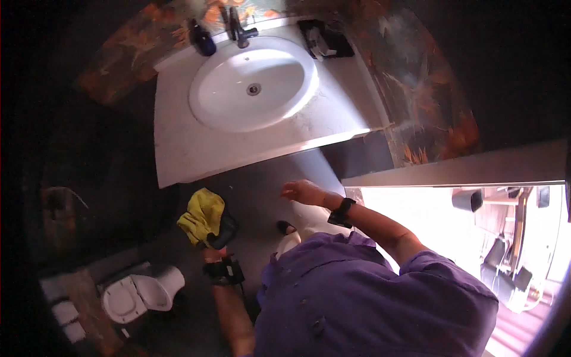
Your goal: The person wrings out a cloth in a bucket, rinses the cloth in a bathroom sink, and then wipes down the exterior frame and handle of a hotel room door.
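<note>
My left hand (216, 253) grips a yellow cloth (203, 214), which bunches up above the fingers. A dark item (225, 230), too dim to identify, is held against the cloth and hides most of that hand. To the right, my right hand (305, 192) hangs over the floor with loosely bent fingers and nothing in it. Both wrists wear black bands. Ahead of me is a white oval sink basin (227, 100) set in a pale countertop (196, 151); both hands are apart from it.
Behind the basin stand a dark faucet (241, 35) and a dark bottle (204, 40). A black tray (343, 44) with white items sits at the counter's right. A toilet (156, 290) is at lower left. At right, a bright doorway (401, 214) shows furniture beyond.
</note>
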Demonstrator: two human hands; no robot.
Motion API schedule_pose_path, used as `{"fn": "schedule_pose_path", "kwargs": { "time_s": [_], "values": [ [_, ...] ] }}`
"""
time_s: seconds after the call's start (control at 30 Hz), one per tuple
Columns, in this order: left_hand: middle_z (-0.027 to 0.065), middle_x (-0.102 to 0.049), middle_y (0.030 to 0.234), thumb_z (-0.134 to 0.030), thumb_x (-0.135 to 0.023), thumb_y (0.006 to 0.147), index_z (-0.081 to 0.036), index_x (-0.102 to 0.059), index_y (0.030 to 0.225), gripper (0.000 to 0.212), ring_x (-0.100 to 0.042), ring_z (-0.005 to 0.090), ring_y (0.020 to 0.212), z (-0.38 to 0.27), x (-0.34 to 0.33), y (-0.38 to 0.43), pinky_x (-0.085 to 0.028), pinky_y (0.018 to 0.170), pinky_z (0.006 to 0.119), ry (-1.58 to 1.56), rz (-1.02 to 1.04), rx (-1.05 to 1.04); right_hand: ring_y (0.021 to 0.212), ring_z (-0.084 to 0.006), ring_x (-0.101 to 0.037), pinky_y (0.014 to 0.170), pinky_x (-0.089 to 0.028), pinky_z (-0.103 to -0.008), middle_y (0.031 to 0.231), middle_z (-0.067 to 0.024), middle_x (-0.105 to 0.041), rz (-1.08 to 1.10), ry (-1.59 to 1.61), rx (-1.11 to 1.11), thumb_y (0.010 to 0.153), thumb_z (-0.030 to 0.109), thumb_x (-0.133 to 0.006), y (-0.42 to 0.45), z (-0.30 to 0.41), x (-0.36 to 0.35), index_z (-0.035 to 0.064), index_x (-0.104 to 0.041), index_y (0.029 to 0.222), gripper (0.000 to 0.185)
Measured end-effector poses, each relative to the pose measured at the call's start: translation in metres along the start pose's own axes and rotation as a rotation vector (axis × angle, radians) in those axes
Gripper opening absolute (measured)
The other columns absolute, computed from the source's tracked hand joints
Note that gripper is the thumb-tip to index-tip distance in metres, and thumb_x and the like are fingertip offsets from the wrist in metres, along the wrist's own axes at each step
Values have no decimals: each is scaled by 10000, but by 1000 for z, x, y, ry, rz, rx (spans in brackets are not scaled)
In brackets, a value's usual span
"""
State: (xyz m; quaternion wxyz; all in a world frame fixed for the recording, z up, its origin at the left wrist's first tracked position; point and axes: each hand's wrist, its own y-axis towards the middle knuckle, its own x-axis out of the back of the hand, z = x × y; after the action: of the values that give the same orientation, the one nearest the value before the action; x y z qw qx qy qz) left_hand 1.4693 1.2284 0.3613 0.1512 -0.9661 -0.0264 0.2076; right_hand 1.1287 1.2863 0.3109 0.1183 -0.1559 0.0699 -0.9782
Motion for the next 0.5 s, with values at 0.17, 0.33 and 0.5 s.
{"fn": "schedule_pose_path", "kwargs": {
  "time_s": [0.17,0.33,0.5],
  "values": [
    [106,-479,1344,-422,-500,935,-87,-425,1332,525,-471,294,1221,-16,-37,59,-379,1048,426,-37,127,85,814,-215,-655,739,-505,-336,883,-107,-663,-56,-66,-90,944,209,-528,4,-1,25,32,-614,1015,209],
    [107,-487,1334,-430,-483,942,-89,-437,1321,512,-479,294,1213,-12,-100,107,-384,1045,429,-92,260,168,833,-149,-630,774,-509,-314,934,-66,-649,-33,193,-135,971,227,-492,40,-3,71,30,-597,1025,231],
    [107,-496,1325,-438,-466,949,-91,-449,1311,502,-488,294,1205,-5,-181,181,-389,1042,432,-205,415,213,853,-144,-602,805,-492,-298,971,-43,-619,-198,400,68,992,226,-463,102,46,153,26,-577,1040,235]
  ]
}}
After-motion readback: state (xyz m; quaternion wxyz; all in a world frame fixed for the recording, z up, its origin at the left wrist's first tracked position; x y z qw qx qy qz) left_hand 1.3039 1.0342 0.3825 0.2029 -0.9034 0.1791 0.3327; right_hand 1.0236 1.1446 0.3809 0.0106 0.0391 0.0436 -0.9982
